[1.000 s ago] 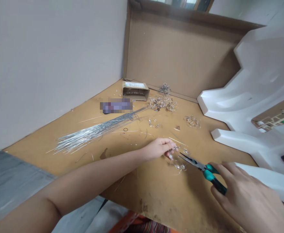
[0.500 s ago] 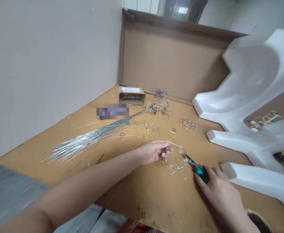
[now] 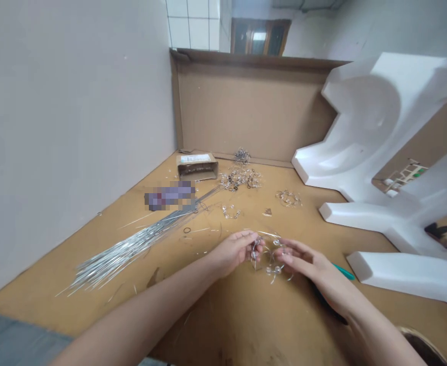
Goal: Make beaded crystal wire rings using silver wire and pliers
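Observation:
Between my two hands hangs a ring of thin wire with clear beads (image 3: 272, 270), just over the cardboard-covered table. My left hand (image 3: 237, 251) pinches the ring's left side between thumb and fingers. On the opposite side, the fingers of my right hand (image 3: 301, 259) are closed on the wire near a bead. Pliers with a green handle (image 3: 344, 272) lie on the table, mostly hidden behind my right hand and forearm. Loose wire ends stick out around the ring.
A bundle of straight silver wires (image 3: 127, 249) lies at left. Behind are a small open cardboard box (image 3: 197, 168), a heap of beaded wire pieces (image 3: 242, 178) and another beaded ring (image 3: 289, 198). White foam packing (image 3: 356, 127) stands at right, a cardboard panel (image 3: 254, 107) at the back.
My right hand has let go of the pliers, which now lie on the table, and has taken hold of the beaded wire ring. My left hand still holds it. The view has shifted.

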Available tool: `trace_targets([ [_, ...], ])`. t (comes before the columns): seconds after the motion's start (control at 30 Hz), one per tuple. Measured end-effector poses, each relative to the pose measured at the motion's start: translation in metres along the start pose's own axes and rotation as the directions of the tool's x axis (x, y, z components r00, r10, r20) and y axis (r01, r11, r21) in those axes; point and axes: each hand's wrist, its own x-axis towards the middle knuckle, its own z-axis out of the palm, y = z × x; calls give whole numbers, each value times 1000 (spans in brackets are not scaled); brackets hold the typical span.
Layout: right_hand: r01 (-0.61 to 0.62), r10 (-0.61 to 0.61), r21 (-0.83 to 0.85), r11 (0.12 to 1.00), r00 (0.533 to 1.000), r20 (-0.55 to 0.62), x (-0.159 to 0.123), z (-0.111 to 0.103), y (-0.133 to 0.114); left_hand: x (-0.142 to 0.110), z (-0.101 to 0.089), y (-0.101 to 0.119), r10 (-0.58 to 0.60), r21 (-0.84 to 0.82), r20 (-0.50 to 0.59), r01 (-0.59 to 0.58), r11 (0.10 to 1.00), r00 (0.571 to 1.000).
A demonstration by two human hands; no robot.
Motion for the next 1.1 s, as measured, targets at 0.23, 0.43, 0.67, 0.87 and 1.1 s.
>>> trace_targets([
  [0.23,43,-54,162,986,996,67,25,0,6,-1,-2,16,156,484,-82,-98,870,984],
  [0.43,72,-73,126,989,997,0,32,-3,28,1,-5,6,206,598,-63,-128,791,976],
  [0.67,46,-51,217,975,999,17,32,1,35,-3,-1,18,359,852,43,-222,474,932],
  [0.87,16,-11,294,956,1000,-20,33,-1,34,-9,2,23,262,867,-89,-55,494,961],
  [1.1,-3,19,304,953,999,-50,34,3,33,-18,6,8,215,778,-53,-95,621,975],
])
